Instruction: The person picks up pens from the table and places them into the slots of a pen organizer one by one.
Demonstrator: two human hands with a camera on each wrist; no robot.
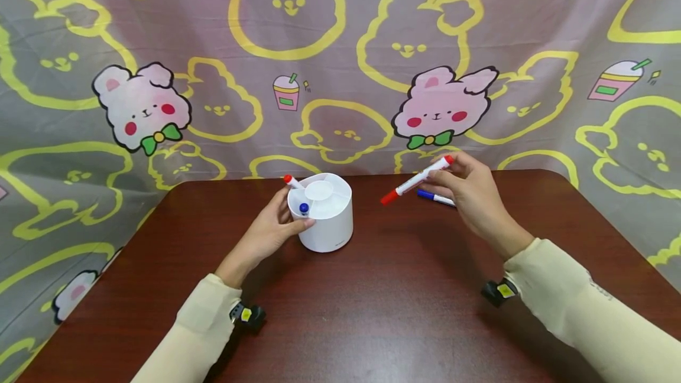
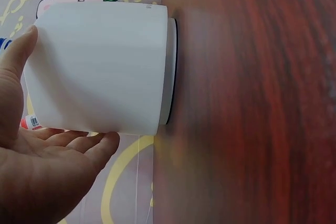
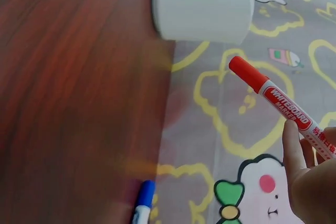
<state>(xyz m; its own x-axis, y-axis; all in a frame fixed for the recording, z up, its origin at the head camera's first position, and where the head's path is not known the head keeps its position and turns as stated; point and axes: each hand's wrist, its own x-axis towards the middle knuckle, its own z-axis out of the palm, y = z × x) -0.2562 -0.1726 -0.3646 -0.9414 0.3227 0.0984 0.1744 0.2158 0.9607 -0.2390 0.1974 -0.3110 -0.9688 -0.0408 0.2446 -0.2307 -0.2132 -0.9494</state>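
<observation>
A white round pen holder point(image 1: 332, 230) with compartments stands on the table. My left hand point(image 1: 268, 226) holds its left side, thumb at the front near the rim and fingers curved around behind. Inside it, a red-ended marker point(image 1: 292, 181) leans on the left rim and a blue-ended marker point(image 1: 304, 208) stands near my thumb. My right hand point(image 1: 470, 194) pinches a red whiteboard marker point(image 3: 286, 103) above the table, its red cap slanting down toward the holder. Beyond that hand lies a blue marker point(image 1: 436, 197), partly hidden by it.
The dark reddish-brown wooden table point(image 1: 340, 312) reaches back to a patterned cloth point(image 1: 330, 75) with bunny and bear drawings. A small black wrist camera point(image 1: 249, 317) sits at my left cuff, another wrist camera point(image 1: 499, 292) at my right.
</observation>
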